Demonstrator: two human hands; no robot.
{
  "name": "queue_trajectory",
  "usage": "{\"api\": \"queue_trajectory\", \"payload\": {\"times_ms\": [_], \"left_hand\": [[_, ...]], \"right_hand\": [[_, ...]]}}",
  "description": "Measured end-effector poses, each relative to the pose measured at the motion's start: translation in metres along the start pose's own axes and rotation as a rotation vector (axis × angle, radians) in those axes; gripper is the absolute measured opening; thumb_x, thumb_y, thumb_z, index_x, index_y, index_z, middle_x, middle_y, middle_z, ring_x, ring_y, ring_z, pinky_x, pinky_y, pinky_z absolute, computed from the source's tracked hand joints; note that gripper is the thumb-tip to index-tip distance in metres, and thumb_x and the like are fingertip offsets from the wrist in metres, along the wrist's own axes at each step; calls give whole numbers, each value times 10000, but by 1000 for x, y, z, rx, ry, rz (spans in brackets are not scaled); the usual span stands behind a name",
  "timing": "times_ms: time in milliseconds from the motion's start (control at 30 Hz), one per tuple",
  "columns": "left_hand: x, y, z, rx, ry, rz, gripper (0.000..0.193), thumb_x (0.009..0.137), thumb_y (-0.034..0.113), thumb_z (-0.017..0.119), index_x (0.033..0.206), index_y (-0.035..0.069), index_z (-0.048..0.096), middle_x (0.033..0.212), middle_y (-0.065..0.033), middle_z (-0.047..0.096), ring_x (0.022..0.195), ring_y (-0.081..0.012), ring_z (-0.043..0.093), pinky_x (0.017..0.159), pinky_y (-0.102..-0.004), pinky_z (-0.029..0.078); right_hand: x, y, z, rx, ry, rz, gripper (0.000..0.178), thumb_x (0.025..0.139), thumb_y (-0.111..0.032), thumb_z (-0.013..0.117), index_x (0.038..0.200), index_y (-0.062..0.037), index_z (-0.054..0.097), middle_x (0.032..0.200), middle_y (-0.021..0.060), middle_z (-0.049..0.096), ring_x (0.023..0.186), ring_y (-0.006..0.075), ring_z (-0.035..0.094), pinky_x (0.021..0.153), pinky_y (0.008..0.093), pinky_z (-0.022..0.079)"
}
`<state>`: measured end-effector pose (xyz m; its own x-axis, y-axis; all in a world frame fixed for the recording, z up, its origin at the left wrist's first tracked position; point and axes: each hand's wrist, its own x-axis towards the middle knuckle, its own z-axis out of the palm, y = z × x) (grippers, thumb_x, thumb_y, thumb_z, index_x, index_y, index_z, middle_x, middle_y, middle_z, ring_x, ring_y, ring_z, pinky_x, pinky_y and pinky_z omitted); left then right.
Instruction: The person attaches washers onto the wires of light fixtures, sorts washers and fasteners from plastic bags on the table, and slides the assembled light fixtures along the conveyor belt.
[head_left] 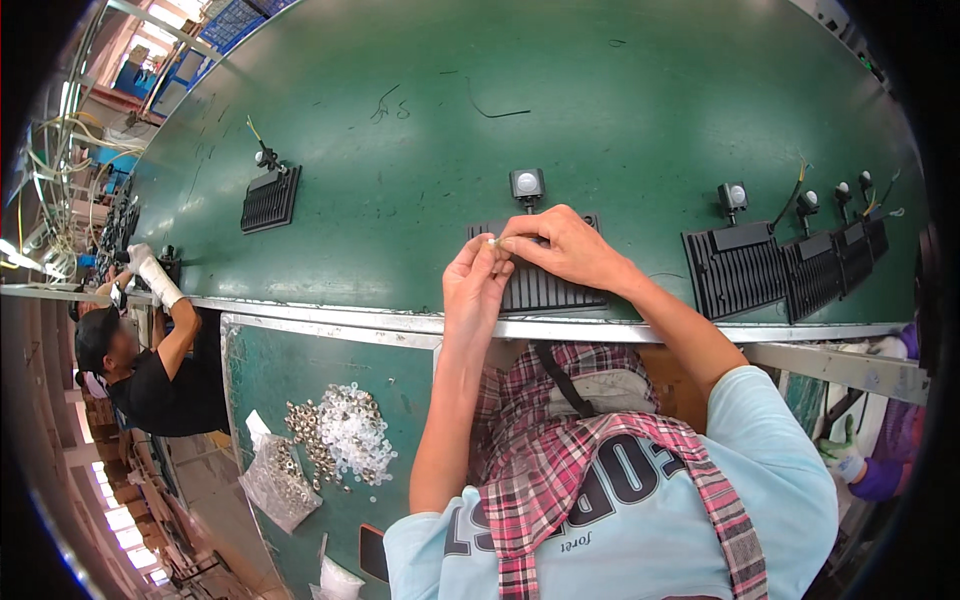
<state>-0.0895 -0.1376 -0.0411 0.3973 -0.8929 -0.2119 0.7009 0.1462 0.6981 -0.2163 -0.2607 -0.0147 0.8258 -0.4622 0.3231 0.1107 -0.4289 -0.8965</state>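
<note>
Over a black finned floodlight housing [555, 293], my left hand [476, 282] and my right hand [566, 246] meet fingertip to fingertip. Both are closed in a pinch. A tiny pale piece [493, 241] shows between the left thumb and index finger; its kind is too small to tell. The right fingertips close at the same spot, and what they grip is hidden. Beyond my hands, a square sensor head [527, 184] with a white dome stands attached to the housing, which my hands partly cover.
More housings with sensors stand right [737, 272] and left [270, 199] on the green bench [400, 190]. A lower side table [300, 360] holds piles of white plastic pieces [355, 435] and metal fittings [312, 440], plus a plastic bag [280, 485]. A gloved co-worker [150, 370] is at left.
</note>
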Motion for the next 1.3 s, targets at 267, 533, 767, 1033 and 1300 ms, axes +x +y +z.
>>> {"api": "queue_trajectory", "payload": {"times_ms": [267, 533, 767, 1033, 1300], "left_hand": [[4, -8, 5, 386, 46, 147, 216, 936, 105, 661, 1098, -31, 615, 991, -57, 653, 839, -91, 606, 773, -242, 495], [-26, 31, -16, 910, 117, 319, 199, 882, 67, 691, 1064, -2, 651, 932, -42, 664, 859, -102, 623, 785, -271, 509], [-133, 139, -139, 1850, 543, 514, 145, 846, 88, 686, 954, -7, 670, 907, -131, 680, 829, -251, 669, 758, -349, 516], [-160, 169, -201, 1825, 601, 263, 130, 862, 127, 665, 912, 11, 636, 852, -158, 663, 832, -337, 621, 760, -433, 475], [-148, 182, -223, 1923, 593, 236, 158, 886, 139, 671, 968, 6, 649, 735, -163, 674, 663, -274, 653, 637, -383, 499]], "right_hand": [[1, -9, 1, 9, -49, 59, 356, 895, -63, 481, 1249, -31, 477, 866, 196, 671, 810, 369, 655, 748, 421, 495], [-1, -10, 2, -143, 13, 19, 191, 924, -97, 585, 1037, 36, 661, 956, 135, 693, 829, 234, 657, 754, 317, 502], [2, -6, 6, -162, 9, 3, 176, 930, -115, 601, 928, 42, 681, 843, 102, 703, 757, 208, 649, 718, 305, 494], [2, -3, 11, -153, 22, 27, 185, 932, -127, 591, 914, 37, 675, 813, 87, 700, 707, 182, 622, 676, 291, 476], [2, -1, 9, -143, 1, 25, 193, 947, -162, 562, 932, -11, 680, 850, 105, 718, 753, 250, 681, 704, 333, 509]]}}
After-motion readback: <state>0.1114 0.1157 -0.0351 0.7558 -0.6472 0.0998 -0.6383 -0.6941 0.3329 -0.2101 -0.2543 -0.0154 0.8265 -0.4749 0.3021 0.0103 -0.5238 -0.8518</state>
